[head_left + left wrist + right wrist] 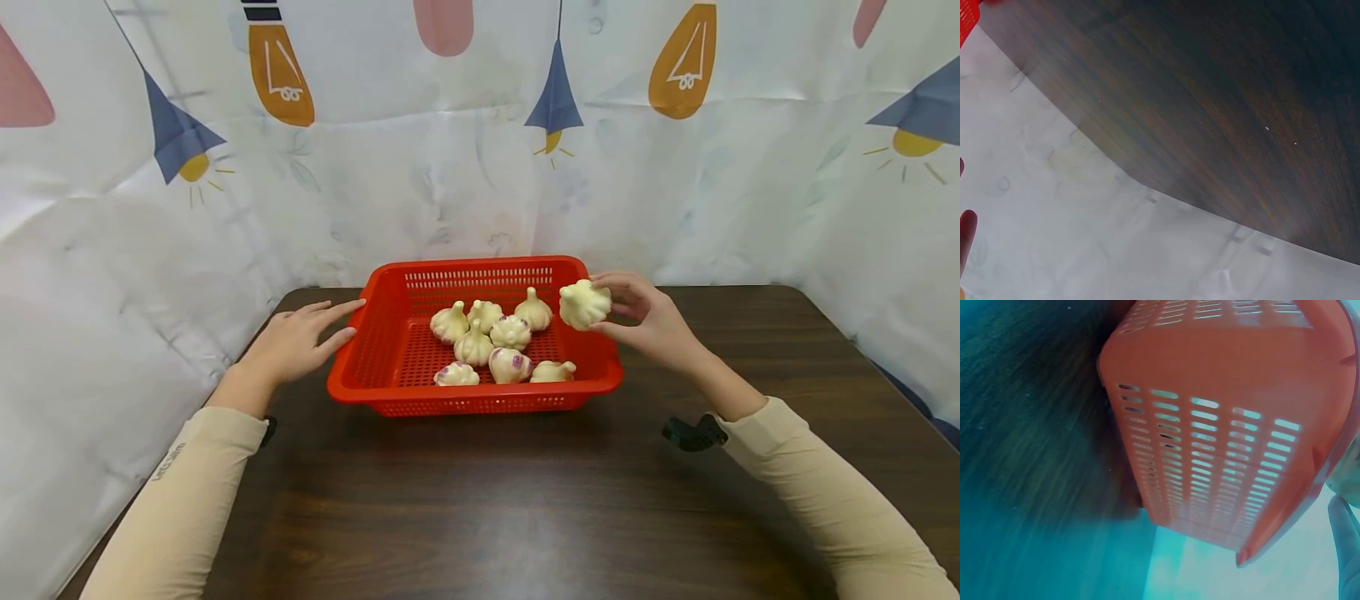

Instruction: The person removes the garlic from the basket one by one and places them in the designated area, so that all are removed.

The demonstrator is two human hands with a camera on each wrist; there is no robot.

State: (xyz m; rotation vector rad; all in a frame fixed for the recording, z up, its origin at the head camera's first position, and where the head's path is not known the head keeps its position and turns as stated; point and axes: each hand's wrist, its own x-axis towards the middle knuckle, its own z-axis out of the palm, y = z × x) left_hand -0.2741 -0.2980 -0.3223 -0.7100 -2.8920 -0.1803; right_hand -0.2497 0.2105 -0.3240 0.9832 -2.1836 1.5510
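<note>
Fingers spread, the left hand (295, 340) seemingly steadies the red plastic basket (480, 396) while the right hand (651, 322) pinches a garlic bulb (584, 305).

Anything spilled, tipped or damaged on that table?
Nothing major: the red basket stands upright, garlic bulbs inside, another bulb held in the right hand. Only tiny pale specks on the dark table look odd, in the left wrist view; too small to identify.

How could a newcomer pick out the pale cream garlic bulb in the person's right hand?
On the dark brown wood-grained table stands a red, rectangular plastic basket. At its right end, the person's right hand grips the knobbly pale cream garlic bulb. Unlike the cream garlic bulbs in the basket, it is held up.
</note>
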